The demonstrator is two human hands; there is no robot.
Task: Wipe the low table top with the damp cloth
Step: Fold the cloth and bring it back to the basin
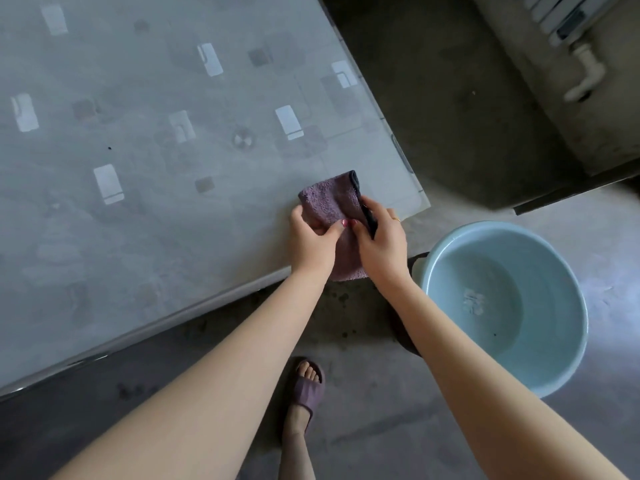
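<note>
A folded purple cloth (329,200) lies on the near right corner of the low glass table (138,202), with its lower end hanging over the front edge. My left hand (310,242) grips the cloth's left side, thumb pressed on top. My right hand (379,239) holds the cloth's right side, where a dark blue-grey edge shows. The two hands touch each other over the middle of the cloth. The table top is pale grey glass with printed white and brown rectangles.
A light blue basin (568,271) with a little water stands on the floor right of the table corner. My foot in a purple slipper (306,389) is on the concrete floor below. A white pipe (587,74) and a radiator are at the far right.
</note>
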